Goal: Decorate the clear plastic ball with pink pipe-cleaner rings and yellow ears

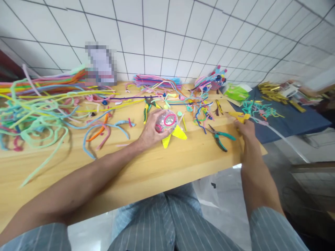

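Observation:
My left hand is closed around a clear round plastic piece with pink rings on it. Two yellow pointed flaps stick out below that piece, over the tabletop. At the table's right end, my right hand grips a yellow glue gun, its nozzle pointing left. A long whitish glue stick trails from its back. Teal-handled pliers lie on the wood between my hands. Just behind my left hand rest cutters with yellow-green handles.
Tangled pipe cleaners cover the table's left side. A bundle of them lies by the tiled wall, beside a colourful pipe-cleaner figure. A green packet and a blue surface are at the right.

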Demonstrator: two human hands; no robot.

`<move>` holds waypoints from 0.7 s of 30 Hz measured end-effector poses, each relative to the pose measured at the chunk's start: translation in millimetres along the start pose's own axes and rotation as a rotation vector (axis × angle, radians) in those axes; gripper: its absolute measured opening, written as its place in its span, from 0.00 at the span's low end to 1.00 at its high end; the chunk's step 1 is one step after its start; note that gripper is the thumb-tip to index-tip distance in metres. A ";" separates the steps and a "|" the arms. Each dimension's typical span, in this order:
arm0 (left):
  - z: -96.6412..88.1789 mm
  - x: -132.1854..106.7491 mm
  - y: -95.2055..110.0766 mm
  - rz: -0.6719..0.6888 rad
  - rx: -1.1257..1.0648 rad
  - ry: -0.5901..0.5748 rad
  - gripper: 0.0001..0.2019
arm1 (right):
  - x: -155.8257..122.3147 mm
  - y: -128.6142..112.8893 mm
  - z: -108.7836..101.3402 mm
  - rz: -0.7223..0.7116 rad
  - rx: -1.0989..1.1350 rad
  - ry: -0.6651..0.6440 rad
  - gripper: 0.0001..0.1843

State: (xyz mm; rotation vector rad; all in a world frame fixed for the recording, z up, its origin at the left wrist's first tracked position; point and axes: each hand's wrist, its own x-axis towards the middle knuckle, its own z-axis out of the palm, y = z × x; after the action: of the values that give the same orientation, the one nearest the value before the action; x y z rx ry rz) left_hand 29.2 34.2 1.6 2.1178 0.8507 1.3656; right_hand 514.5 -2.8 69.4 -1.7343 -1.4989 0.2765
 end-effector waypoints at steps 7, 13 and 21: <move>0.4 -0.9 -3.1 -0.012 0.025 -0.023 0.38 | 0.1 -68.9 34.3 -0.026 0.146 -0.108 0.21; 0.3 -1.1 -2.4 0.018 0.020 -0.040 0.38 | -32.9 -170.1 82.3 -0.166 0.390 -0.358 0.20; 0.7 -1.2 -3.0 0.032 0.011 -0.027 0.39 | -43.0 -178.9 99.8 -0.301 0.266 -0.506 0.19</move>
State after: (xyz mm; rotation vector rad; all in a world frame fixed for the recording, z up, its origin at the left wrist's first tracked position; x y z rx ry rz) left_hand 28.7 35.4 -1.5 2.1616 0.8189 1.3483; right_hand 309.8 -5.0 113.1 -1.2571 -1.9524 0.7607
